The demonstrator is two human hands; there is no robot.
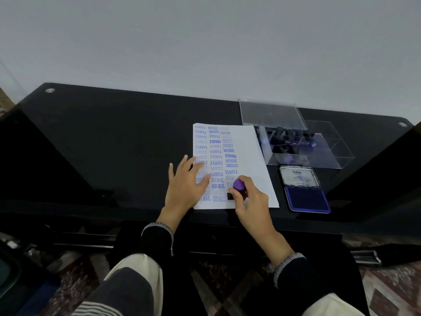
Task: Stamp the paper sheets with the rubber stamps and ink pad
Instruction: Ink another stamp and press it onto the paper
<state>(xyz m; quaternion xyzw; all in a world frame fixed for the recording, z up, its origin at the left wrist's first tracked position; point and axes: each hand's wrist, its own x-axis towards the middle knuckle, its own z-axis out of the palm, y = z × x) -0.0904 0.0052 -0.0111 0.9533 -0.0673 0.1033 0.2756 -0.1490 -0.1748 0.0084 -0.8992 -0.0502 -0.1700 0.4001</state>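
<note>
The person's knees [134,281] in pale trousers sat closest, above a patterned floor [227,281], and just past them the right hand [249,201] held its fingers [237,195] curled round a stamp [237,189] standing nearly upright, its purple knob up and its dark base down on the near part of the paper sheet [250,151], while the left hand [185,184] lay flat with fingers spread on the sheet's left edge. The sheet, long axis running away from the person and covered in blue words, lay on a glossy black desk [114,144] against a pale wall [205,42]. Right of the sheet sat an open ink pad [306,198], and beyond that a clear box [319,144] of more stamps.
</note>
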